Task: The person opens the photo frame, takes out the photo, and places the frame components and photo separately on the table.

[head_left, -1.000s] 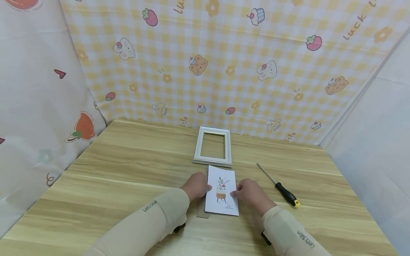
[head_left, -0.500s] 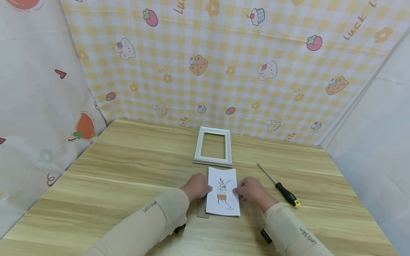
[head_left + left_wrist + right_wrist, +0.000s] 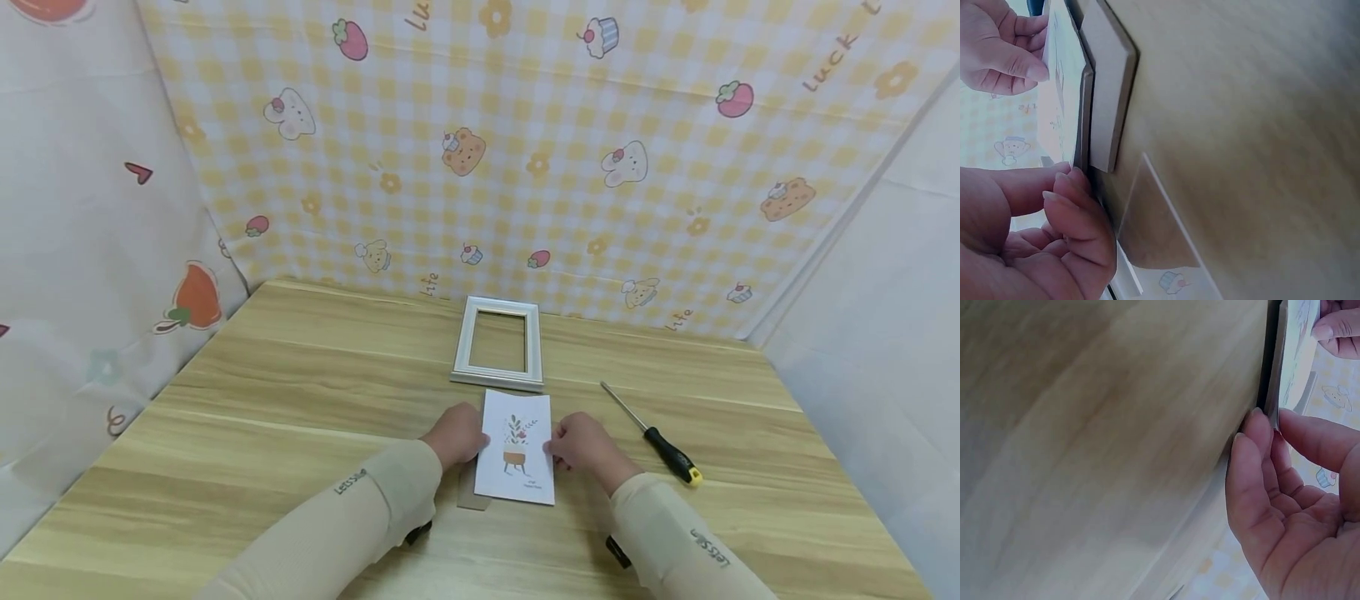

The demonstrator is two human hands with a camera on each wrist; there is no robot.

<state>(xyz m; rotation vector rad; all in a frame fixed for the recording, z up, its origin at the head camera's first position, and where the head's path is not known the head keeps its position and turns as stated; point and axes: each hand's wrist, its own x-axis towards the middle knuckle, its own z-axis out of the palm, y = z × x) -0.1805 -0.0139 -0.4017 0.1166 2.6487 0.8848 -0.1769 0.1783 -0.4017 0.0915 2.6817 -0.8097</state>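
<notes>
A white picture card (image 3: pixel 514 450) with a potted plant drawing lies face up on a thin board (image 3: pixel 1087 106). My left hand (image 3: pixel 457 435) pinches the left edge of the card and board between thumb and fingers. On the opposite edge, my right hand (image 3: pixel 583 442) pinches with thumb and fingertips, seen close in the right wrist view. Below them, a brown backing piece (image 3: pixel 1108 81) shows in the left wrist view; in the head view its corner sticks out at the lower left. The rest of it is covered.
Just behind the card lies a silver-white picture frame (image 3: pixel 465 342) with an open middle. A screwdriver (image 3: pixel 667 454) with a black and yellow handle lies right of my right hand on the wooden table (image 3: pixel 300 358). Patterned cloth (image 3: pixel 420 200) hangs behind.
The picture card shifted slightly right, then back left, between both hands. Its left edge now covers more of the brown piece. The frame and screwdriver have stayed put.
</notes>
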